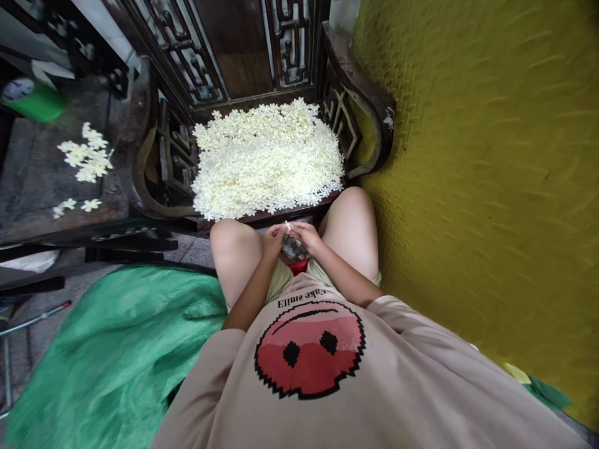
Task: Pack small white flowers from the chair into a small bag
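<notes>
Beyond the T-shirt point(313, 368), one blossom point(287, 226) is being pinched mid-frame by left hand point(272, 240) and right hand point(306, 236), upper-centre blossoms point(271, 165) seemingly being left waiting.

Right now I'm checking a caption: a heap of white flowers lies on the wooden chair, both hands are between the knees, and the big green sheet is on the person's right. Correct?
No: the head view shows the big green sheet on the left. The heap of white flowers lies on the wooden chair, and the left hand and right hand are between the knees.
</notes>
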`<state>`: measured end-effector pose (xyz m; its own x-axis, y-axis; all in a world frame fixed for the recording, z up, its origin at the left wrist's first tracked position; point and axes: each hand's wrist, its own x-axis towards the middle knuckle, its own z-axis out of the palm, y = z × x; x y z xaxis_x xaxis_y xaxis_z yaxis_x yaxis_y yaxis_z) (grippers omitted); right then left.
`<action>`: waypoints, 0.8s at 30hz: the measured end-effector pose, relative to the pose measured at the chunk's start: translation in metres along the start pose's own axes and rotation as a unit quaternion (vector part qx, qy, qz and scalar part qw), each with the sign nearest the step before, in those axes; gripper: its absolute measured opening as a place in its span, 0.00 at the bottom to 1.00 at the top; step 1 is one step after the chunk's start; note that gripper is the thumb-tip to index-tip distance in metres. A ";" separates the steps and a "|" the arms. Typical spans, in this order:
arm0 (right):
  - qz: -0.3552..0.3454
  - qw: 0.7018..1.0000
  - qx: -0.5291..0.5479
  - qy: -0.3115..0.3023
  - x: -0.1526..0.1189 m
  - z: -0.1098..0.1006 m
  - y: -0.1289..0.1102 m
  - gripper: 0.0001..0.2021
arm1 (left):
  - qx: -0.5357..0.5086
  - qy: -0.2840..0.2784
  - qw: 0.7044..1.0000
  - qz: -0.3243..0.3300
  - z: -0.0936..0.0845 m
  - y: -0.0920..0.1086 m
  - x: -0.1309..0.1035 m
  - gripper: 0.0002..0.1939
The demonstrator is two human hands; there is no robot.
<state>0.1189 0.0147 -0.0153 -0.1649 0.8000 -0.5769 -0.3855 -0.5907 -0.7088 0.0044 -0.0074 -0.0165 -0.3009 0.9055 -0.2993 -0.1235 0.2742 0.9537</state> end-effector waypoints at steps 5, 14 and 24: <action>-0.008 1.000 -0.018 -0.013 -0.001 0.001 0.002 0.09 | 0.050 0.019 0.998 0.013 -0.001 -0.003 0.002 0.07; -0.083 0.990 -0.108 -0.036 -0.004 0.004 0.002 0.18 | 0.058 -0.019 0.998 0.016 -0.002 -0.003 0.002 0.08; -0.065 0.995 -0.067 0.029 -0.003 0.008 0.011 0.08 | 0.017 -0.008 0.999 -0.049 -0.001 -0.017 0.009 0.07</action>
<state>0.1076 0.0069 -0.0177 -0.0683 0.8653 -0.4965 -0.2741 -0.4948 -0.8246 0.0025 -0.0046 -0.0353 -0.2741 0.8788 -0.3905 -0.1200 0.3717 0.9206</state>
